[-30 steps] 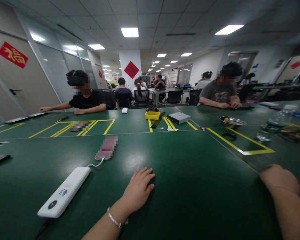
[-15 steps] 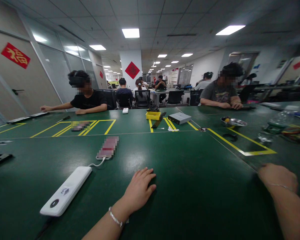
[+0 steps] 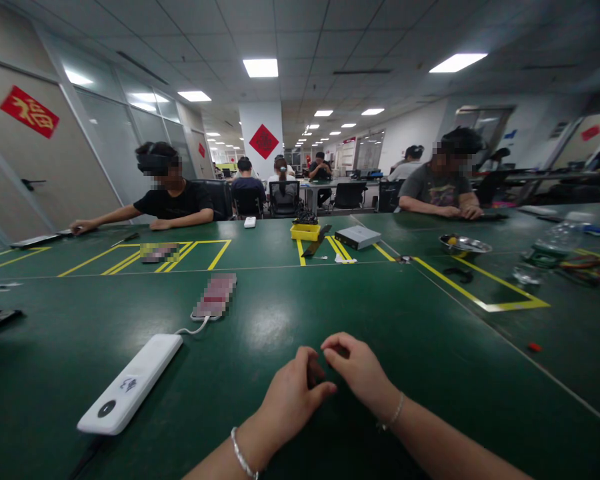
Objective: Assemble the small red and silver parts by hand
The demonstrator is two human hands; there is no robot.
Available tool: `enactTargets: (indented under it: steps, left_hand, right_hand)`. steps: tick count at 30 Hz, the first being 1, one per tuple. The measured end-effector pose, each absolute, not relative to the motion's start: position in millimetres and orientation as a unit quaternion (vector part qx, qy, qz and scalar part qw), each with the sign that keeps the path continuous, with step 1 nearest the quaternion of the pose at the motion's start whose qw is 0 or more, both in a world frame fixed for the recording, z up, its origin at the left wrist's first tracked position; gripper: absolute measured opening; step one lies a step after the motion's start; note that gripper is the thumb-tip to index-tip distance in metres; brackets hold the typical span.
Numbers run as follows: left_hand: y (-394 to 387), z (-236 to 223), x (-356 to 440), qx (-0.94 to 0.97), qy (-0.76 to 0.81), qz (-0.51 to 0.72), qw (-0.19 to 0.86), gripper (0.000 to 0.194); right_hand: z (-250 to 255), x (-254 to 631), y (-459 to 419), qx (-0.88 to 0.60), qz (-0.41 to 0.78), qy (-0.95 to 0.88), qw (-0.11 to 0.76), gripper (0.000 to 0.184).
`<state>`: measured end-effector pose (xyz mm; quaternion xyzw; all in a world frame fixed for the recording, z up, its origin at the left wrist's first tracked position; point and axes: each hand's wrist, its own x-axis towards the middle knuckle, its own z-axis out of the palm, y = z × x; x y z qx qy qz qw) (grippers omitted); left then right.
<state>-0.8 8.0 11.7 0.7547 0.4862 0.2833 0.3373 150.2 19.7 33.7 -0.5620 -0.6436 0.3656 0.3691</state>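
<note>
My left hand [image 3: 294, 390] is just above or on the green table [image 3: 205, 400], its fingers half bent and the thumb held apart. Close on its right is my right hand [image 3: 363, 375], fingers and thumb loosely curved with a gap between them. The fingertips of both hands point towards each other and stay slightly apart. Nothing shows in either hand, though the insides of the palms are partly hidden. A small red piece [image 3: 534, 347] lies on the table well to the right of my right hand.
On the left, a white power bank [image 3: 133, 383] is cabled to a phone [image 3: 215, 297]. Further back are a yellow box [image 3: 305, 232], a grey box [image 3: 357, 237], a metal bowl [image 3: 465, 245] and a plastic bottle [image 3: 555, 243]. Two people sit across the table.
My right hand has swept left from the table's right side to beside my left hand, uncovering the small red piece. My left hand has shifted slightly right, its fingers now bent instead of flat.
</note>
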Motion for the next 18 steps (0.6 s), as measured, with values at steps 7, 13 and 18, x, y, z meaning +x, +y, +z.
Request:
enactTargets:
  steps: [7, 13, 18]
  left_hand:
    - [14.2, 7.8, -2.8, 0.696, 0.48, 0.358, 0.397, 0.008]
    - [25.6, 6.5, -13.0, 0.624, 0.479, 0.405, 0.466, 0.02]
    - [28.3, 7.2, -13.0, 0.599, 0.465, 0.431, 0.49, 0.023]
  right_hand:
    - [33.7, 160.4, 25.9, -0.527, 0.333, -0.702, 0.343, 0.021]
    - [35.4, 305.3, 65.6, -0.757, -0.121, -0.609, 0.203, 0.039]
    - [6.7, 432.1, 59.0, -0.911, -0.069, -0.387, 0.123, 0.042]
